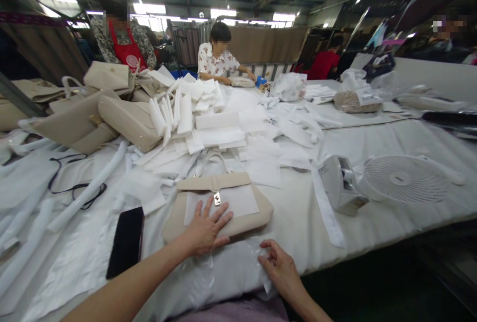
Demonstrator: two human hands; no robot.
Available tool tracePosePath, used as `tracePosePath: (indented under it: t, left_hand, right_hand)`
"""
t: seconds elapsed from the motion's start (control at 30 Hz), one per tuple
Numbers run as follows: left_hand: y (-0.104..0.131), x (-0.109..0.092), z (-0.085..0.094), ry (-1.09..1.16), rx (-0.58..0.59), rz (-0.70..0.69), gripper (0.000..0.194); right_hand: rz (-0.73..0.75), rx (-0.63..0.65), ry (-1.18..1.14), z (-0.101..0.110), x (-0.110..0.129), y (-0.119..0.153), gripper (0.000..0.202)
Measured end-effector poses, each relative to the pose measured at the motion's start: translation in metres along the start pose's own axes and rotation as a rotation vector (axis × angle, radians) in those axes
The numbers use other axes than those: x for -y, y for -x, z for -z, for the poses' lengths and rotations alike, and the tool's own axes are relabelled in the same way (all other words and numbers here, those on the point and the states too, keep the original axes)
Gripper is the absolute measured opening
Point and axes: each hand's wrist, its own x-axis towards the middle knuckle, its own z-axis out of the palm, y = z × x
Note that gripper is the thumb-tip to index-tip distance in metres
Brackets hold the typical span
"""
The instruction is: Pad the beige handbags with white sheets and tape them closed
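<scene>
Right now, the beige handbag [263, 210] lies flat at my twelve o'clock on the desk [294, 212], smooth and wide-bodied with angled sides. My left grip [206, 230] is spread over its front and a thin white sheet [242, 202]. That sheet is placed, and the shiny clasp [217, 198] overlaps it; I can't tell whether it's fastened. No wrap covers the bag's front. At five o'clock from it, my right grip [281, 270] curls beside crinkly clear film [197, 272]; whether it pinches any, I can't tell. Bulky bags [128, 119] sit unwrapped at eleven.
</scene>
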Motion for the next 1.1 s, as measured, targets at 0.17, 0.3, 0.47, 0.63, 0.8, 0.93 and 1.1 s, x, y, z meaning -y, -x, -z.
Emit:
tracePosePath:
  t: [0.17, 0.3, 0.47, 0.63, 0.8, 0.93, 1.1]
  left_hand:
    - [0.0, -0.003, -0.008, -0.033, -0.032, 0.026, 0.066]
    - [0.001, -0.004, -0.009, -0.032, -0.053, 0.011, 0.065]
    - [0.001, -0.004, -0.01, 0.01, -0.071, -0.015, 0.066]
    - [0.0, -0.004, -0.004, 0.063, -0.045, -0.023, 0.068]
    - [-0.008, -0.002, 0.001, 0.083, 0.058, -0.024, 0.078]
    - [-0.017, 0.007, -0.006, 0.074, 0.09, -0.038, 0.073]
    - [0.0, 0.011, 0.011, 0.099, -0.05, -0.089, 0.077]
  right_hand:
    - [0.008, 0.023, -0.012, -0.002, -0.003, 0.005, 0.025]
    - [0.082, 0.003, 0.053, 0.002, -0.003, 0.009, 0.028]
    - [0.168, -0.198, 0.161, 0.036, 0.002, -0.017, 0.039]
    - [0.255, -0.332, 0.172, 0.077, 0.037, -0.075, 0.043]
    - [0.341, -0.387, 0.263, 0.092, 0.07, -0.151, 0.04]
    - [0.287, -0.481, 0.338, 0.119, 0.074, -0.209, 0.038]
    - [0.235, -0.526, 0.353, 0.137, 0.072, -0.231, 0.037]
